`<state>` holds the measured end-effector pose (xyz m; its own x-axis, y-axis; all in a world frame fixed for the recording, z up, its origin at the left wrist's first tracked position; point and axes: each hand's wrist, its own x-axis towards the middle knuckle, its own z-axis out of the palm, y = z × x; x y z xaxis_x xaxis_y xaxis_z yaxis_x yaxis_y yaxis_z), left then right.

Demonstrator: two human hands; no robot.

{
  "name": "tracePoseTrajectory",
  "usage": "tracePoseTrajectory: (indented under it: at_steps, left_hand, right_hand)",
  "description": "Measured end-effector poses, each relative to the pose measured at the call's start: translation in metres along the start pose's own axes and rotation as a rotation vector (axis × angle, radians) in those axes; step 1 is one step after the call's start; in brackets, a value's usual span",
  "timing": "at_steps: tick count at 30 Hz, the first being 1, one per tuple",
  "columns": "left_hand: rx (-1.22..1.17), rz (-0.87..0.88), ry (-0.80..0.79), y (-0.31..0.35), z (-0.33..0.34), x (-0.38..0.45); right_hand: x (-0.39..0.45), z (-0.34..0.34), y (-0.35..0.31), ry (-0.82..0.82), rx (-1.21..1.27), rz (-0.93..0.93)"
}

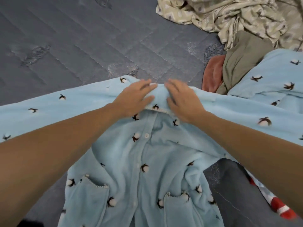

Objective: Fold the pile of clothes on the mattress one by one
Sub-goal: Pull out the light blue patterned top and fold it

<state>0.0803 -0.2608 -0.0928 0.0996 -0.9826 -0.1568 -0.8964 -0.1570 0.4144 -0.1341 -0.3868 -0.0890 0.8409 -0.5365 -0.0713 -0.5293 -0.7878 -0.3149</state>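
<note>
Lying spread front-up across the near part of the grey quilted mattress (68,46), a pale blue fleece pyjama top printed with small dark-and-white motifs (147,169) shows its buttoned placket, a white button near the neck and two trimmed patch pockets low on the front. Off its right edge, near the bottom corner, a red and white patterned cloth (282,208) peeks out beneath the right forearm. Both bare arms reach forward over the top, whose sleeves run out to either side. At the collar, the left hand (132,97) rests palm-down with its fingers straight and flat on the fleece, grasping nothing. Just beside it, the right hand (182,102) also lies on the collar, its fingers bent slightly into the bunched fabric; whether they pinch it I cannot tell. Further right, another pale blue fleece piece with the same print (270,79) lies touching a rust-brown cloth (213,72) and an olive green garment (242,59). Beyond them, at the far right corner, sits a crumpled beige patterned fabric (229,15).
</note>
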Motion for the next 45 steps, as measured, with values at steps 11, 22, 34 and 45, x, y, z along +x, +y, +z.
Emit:
tracePoseTrajectory:
  at_steps: [11,22,34,45]
  left_hand:
    - [0.161,0.1,0.003,0.084,0.03,-0.01]
    - [0.066,0.421,0.014,0.369,0.111,0.026]
    - [0.525,0.585,-0.251,0.512,0.225,0.058]
    - [-0.769,-0.08,-0.294,0.606,0.237,0.05]
  right_hand:
    - [-0.075,-0.032,0.039,-0.111,-0.421,0.167]
    - [-0.299,-0.117,0.205,0.043,-0.213,0.247]
    - [-0.417,-0.064,0.347,-0.15,0.058,0.74]
    - [-0.426,-0.13,0.346,0.087,1.539,1.025]
